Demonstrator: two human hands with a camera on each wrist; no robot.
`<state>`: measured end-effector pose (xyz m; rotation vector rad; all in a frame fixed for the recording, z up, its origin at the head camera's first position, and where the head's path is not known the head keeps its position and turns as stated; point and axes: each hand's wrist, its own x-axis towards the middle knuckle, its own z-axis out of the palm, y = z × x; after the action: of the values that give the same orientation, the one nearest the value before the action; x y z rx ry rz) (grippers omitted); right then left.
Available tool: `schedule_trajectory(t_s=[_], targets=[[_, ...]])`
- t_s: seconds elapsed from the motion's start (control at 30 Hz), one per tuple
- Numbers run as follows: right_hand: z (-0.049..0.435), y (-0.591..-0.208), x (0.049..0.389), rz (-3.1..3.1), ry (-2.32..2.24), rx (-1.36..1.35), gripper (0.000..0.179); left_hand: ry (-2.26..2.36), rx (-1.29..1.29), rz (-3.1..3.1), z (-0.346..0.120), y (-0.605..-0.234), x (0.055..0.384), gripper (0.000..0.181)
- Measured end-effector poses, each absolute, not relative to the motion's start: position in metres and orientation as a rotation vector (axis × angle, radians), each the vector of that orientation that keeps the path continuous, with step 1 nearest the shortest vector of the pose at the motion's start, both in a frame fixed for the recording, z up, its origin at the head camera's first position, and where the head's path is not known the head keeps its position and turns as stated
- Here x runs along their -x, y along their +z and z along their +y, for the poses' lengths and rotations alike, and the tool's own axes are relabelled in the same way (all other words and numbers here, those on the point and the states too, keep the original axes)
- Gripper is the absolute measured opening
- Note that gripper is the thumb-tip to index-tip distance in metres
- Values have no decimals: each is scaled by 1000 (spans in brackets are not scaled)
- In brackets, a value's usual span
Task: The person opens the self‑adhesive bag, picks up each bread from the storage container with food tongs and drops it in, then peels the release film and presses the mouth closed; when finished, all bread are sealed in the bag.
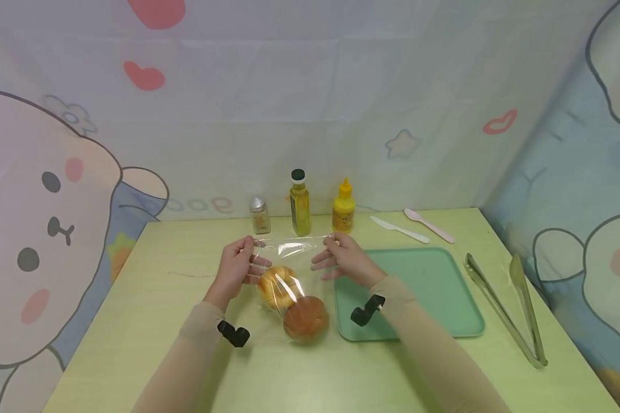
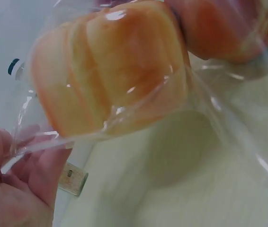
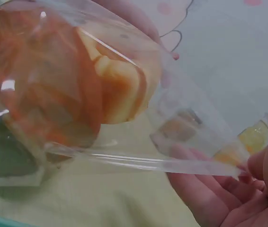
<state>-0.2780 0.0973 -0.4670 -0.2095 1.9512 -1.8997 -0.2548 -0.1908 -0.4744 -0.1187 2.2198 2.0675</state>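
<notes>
A clear plastic bag (image 1: 291, 249) with two bread rolls inside hangs between the hands above the table. My left hand (image 1: 233, 267) pinches its upper left corner between thumb and finger. Its upper right corner is pinched by my right hand (image 1: 348, 261). In both hands the other fingers spread behind the film. Inside, a pale golden grooved roll (image 2: 115, 71) lies to the left. A darker brown round bun (image 3: 39, 75) sits lower and to the right, touching or overlapping the pale one in the head view.
A green tray (image 1: 418, 292) lies right of the bag, partly under the right forearm. Metal tongs (image 1: 502, 310) lie farther right, spread. At the back stand a shaker (image 1: 260, 218), an oil bottle (image 1: 301, 209) and a yellow squeeze bottle (image 1: 343, 211); a white knife (image 1: 400, 229) and pink spoon (image 1: 430, 225) lie beside them.
</notes>
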Motion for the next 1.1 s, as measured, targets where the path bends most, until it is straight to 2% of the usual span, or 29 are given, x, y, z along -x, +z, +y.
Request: schedule_trajectory(t_s=[0.23,0.57,0.87,1.1], targets=[[95,-474,283,2026,-1895,86,49,1987,269,2217,-191,-480,263,63],[103,-478,280,2120,-1763,94,65,1817,270,2274,-191,-479,260,82],[131,-473,275,2367,-1590,255,67,1308,45,2637,-193,-461,253,82],[156,-470,268,2674,-1361,464,63,1126,-242,2839,-194,-456,248,84]])
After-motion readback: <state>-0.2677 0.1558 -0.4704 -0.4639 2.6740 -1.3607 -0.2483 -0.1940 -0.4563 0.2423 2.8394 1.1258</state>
